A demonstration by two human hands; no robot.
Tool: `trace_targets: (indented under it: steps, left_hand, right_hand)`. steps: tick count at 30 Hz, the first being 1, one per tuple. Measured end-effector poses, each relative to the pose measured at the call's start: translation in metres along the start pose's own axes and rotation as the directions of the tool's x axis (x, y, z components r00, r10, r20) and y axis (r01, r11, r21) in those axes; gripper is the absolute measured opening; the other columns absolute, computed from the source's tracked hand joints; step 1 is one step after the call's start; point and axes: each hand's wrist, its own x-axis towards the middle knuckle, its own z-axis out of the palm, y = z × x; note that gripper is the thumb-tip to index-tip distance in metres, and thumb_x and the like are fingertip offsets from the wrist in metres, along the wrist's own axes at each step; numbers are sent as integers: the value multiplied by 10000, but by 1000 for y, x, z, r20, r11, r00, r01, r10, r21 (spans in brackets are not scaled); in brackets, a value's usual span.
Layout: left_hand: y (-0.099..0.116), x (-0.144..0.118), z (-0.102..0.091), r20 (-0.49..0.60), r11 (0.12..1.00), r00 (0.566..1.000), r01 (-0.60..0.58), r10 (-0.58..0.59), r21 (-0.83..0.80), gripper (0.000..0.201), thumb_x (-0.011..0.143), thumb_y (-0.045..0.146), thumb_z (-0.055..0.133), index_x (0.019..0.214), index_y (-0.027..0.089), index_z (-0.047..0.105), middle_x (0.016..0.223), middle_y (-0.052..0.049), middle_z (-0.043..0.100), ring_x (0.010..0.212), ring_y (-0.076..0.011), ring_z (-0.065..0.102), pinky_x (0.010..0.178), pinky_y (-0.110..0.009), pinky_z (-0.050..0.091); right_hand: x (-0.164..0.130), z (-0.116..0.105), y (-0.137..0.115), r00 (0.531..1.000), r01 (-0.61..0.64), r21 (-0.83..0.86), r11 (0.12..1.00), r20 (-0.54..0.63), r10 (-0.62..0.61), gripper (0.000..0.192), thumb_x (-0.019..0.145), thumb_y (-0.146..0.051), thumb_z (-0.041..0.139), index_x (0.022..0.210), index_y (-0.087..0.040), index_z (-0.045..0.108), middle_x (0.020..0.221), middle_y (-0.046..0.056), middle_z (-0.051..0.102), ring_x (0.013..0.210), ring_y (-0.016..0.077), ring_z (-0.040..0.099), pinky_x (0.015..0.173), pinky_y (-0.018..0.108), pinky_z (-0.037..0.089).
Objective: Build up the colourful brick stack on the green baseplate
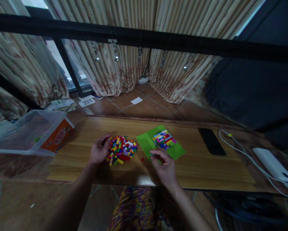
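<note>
The right hand [165, 166] covers the near corner of the green baseplate [175, 150]; whatever its fingertips pinch is too small to tell, perhaps a brick. The clear bin [19, 134] runs off the left edge.

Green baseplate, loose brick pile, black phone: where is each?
green baseplate [176, 150], head view, bare studded right corner.
loose brick pile [122, 150], head view, middle of the heap.
black phone [211, 141], head view, centre of its dark face.

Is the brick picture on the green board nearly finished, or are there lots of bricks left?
Just begun. A small patch of bricks covers one corner of the green baseplate; the rest is bare. The right hand rests at its near edge, and the left hand touches a big loose pile still waiting.
</note>
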Motion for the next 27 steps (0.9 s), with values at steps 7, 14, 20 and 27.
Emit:
trace_targets:
  steps: [7, 14, 20, 27]
  left_hand:
    - [0, 1, -1, 5, 999, 1000, 13, -14, 35, 374, 807, 437, 510, 1027, 182, 673, 1100, -83, 704, 1053, -237, 638, 983, -372, 488]
    - [-1, 1, 1, -5, 1000, 1000, 5, -5, 2, 366, 804, 438, 513, 1019, 188, 673, 1091, -74, 708, 1038, -230, 644, 973, -358, 496]
    - [-1, 1, 0, -7, 1000, 1000, 1, -1, 22, 360, 801, 434, 514, 1005, 185, 677, 1085, -79, 710, 1041, -233, 642, 969, -367, 497]
    - [-3, 2, 2, -10, 1000, 1000, 11, -11, -5, 359, 796, 422, 517, 1019, 187, 672, 1112, -85, 701, 1069, -236, 632, 1004, -389, 477]
  right_hand:
    - [7, -40, 14, 992, 11, -240, 971, -120, -41, 159, 808, -235, 574, 884, -234, 714, 920, 47, 658, 866, 180, 634, 751, 307, 524]
    - [20, -58, 29, 976, 7, -319, 948, -206, -77, 138, 826, -276, 587, 856, -213, 706, 910, 54, 636, 819, 177, 632, 707, 303, 529]
    - [28, -54, 26, 973, 4, -320, 947, -216, -77, 158, 848, -311, 587, 835, -210, 708, 897, 49, 652, 808, 176, 633, 702, 296, 509]
    - [39, -44, 36, 967, 92, -438, 894, -176, -186, 144, 845, -298, 591, 795, -247, 716, 868, 32, 709, 861, 205, 600, 812, 359, 464]
